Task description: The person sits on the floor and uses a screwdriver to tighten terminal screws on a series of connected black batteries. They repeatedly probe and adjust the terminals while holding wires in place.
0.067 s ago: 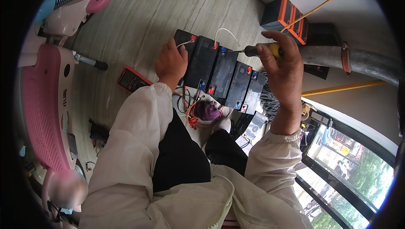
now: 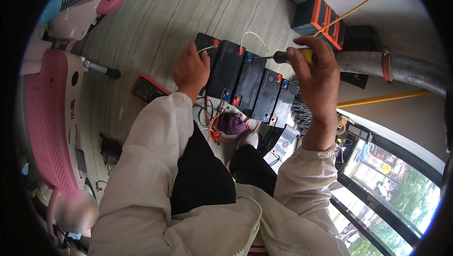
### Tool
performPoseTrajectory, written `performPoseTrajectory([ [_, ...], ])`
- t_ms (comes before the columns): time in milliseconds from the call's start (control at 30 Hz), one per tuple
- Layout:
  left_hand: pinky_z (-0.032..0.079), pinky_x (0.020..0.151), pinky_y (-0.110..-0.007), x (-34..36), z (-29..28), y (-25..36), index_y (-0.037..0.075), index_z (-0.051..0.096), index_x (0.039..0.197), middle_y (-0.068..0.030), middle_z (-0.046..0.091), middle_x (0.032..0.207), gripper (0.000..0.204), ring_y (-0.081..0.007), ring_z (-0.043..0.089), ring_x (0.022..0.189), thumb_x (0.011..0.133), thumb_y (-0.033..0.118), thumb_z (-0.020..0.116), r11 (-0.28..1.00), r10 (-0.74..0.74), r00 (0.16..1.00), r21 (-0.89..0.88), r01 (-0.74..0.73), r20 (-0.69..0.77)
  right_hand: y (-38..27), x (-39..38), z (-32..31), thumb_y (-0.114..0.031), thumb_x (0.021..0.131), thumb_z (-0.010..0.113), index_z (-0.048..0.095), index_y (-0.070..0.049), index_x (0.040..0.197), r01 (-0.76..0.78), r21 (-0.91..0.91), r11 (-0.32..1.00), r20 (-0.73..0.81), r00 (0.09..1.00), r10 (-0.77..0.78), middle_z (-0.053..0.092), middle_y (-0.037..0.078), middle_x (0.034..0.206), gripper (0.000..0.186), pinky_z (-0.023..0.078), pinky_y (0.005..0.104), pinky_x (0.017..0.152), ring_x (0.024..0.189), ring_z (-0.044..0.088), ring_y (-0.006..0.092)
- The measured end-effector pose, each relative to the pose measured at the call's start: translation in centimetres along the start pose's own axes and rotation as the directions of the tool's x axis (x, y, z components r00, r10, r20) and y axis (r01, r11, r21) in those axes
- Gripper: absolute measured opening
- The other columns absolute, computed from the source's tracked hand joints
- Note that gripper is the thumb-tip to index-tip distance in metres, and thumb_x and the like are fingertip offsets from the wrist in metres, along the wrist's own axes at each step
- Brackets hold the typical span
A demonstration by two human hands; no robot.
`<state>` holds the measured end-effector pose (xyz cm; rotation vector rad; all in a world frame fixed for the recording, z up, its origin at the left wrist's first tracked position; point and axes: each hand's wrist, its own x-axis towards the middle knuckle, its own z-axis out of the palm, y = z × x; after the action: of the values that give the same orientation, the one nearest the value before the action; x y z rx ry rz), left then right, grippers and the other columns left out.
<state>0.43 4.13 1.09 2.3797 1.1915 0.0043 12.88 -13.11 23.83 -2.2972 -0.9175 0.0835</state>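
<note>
Grip of the right hand (image 2: 318,77) is holding a screwdriver (image 2: 281,57), thumb and index finger wrapping its black-and-yellow handle, the shaft pointing toward nine o'clock. The tip is sitting at a blue terminal (image 2: 249,57) on the third battery (image 2: 249,79) from the left; whether it is engaging anything there is too small to tell.

For good work, the blade should probably be lining up squarely with the terminal, the wrist staying steady. The bare shaft should be avoiding every red terminal and the loose ring end (image 2: 267,50) of a white lead (image 2: 254,33), which is lying just beside it, about two o'clock from the tip; metal bridging terminals could be shorting them.

The left hand (image 2: 191,70) is resting by the leftmost battery (image 2: 204,40), beside a short pale lead (image 2: 205,48); I cannot tell whether its grip is pinching that lead.

Five black batteries (image 2: 225,70) are lying in a row between the hands, at twelve o'clock ahead of the person. Their oblong cases are stepping down toward four o'clock, showing scuffed tops and red and blue terminals. A red multimeter (image 2: 146,89) is lying at eight o'clock from the left hand.
</note>
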Motion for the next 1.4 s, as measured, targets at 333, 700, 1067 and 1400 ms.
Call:
performPoseTrajectory([
  [333,0.054,0.082,-0.054,0.0,-0.3,0.2,0.010,0.044,0.134,-0.0170,0.063,0.124,0.047,-0.0400,0.066,0.105,0.102,0.044,0.047,1.000,-0.009,1.000,0.002,0.009,0.029,-0.4,-0.3,0.5,-0.021,0.096,0.069,0.065,-0.004,0.108,-0.099,0.232,0.968,-0.021,0.994,0.107,0.065,0.012,0.087,0.021,0.054,0.0364,0.071,0.079,0.066,0.0232],
  [700,0.054,0.080,-0.055,0.0,0.4,-0.3,0.010,0.045,0.134,-0.0172,0.063,0.123,0.047,-0.0406,0.066,0.103,0.101,0.044,0.047,1.000,0.003,1.000,-0.009,-0.003,-0.024,-0.2,-0.1,0.0,-0.016,0.094,0.068,0.063,-0.003,0.110,-0.077,0.062,0.995,-0.017,0.997,0.078,0.067,0.016,0.087,0.020,0.055,0.0337,0.066,0.081,0.070,0.0254],
  [1067,0.054,0.083,-0.054,0.1,0.0,0.1,0.010,0.044,0.137,-0.0180,0.062,0.126,0.049,-0.0410,0.066,0.104,0.101,0.044,0.047,1.000,-0.001,1.000,-0.006,0.001,0.007,0.0,-0.2,0.5,-0.022,0.094,0.071,0.062,-0.006,0.113,-0.138,-0.112,0.984,-0.060,0.989,0.132,0.069,0.015,0.088,0.026,0.055,0.0348,0.067,0.076,0.071,0.0250],
  [1400,0.056,0.075,-0.051,-0.1,0.6,0.0,0.010,0.047,0.121,-0.0148,0.064,0.113,0.038,-0.0368,0.068,0.095,0.100,0.042,0.051,0.999,0.042,0.994,-0.004,-0.043,-0.104,-0.2,-0.2,0.4,-0.024,0.095,0.069,0.061,-0.006,0.109,-0.116,-0.096,0.989,-0.096,0.990,0.107,0.070,0.016,0.090,0.024,0.056,0.0364,0.068,0.076,0.072,0.0289],
])
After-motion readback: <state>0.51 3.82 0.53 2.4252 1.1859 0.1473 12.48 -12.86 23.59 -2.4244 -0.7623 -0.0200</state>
